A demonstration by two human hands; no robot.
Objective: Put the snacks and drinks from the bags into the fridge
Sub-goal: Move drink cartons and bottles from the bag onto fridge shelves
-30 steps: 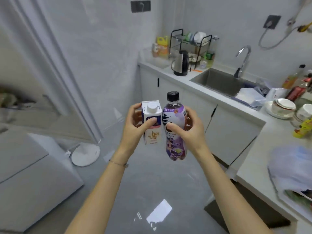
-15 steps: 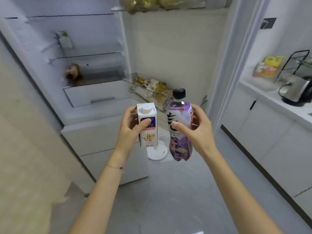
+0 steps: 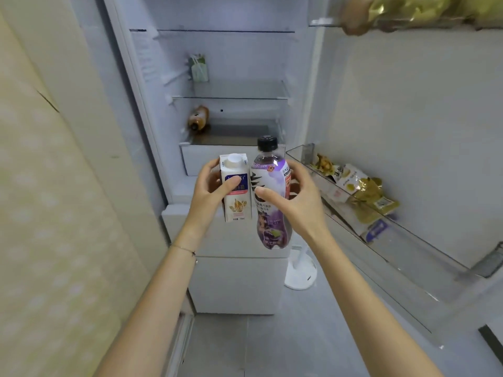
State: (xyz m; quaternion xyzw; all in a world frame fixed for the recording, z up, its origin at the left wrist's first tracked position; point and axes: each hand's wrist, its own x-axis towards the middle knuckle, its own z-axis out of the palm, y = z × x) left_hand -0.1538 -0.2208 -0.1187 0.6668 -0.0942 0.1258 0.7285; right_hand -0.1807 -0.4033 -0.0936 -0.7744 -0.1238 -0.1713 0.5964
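My left hand [image 3: 211, 193] grips a small white milk carton [image 3: 236, 198] with a round white cap and an almond picture. Beside it, my right hand [image 3: 295, 202] grips a purple drink bottle [image 3: 270, 210] with a black cap, thumb across its label. Both are upright and side by side in front of the open fridge [image 3: 231, 126]. Inside, a green-and-white carton [image 3: 199, 68] stands on a glass shelf and a brown bottle [image 3: 198, 117] lies on the shelf below.
The open fridge door [image 3: 408, 131] stands at right; its lower rack [image 3: 381, 227] holds several snack packets [image 3: 362, 191], and more golden packets [image 3: 408, 9] fill the top rack. White drawers sit below the shelves. A round white stand base [image 3: 300, 270] rests on the grey floor.
The view swung left from the kitchen counter and sink to face the open fridge, and has come closer. Both hands kept holding the carton and the bottle together.
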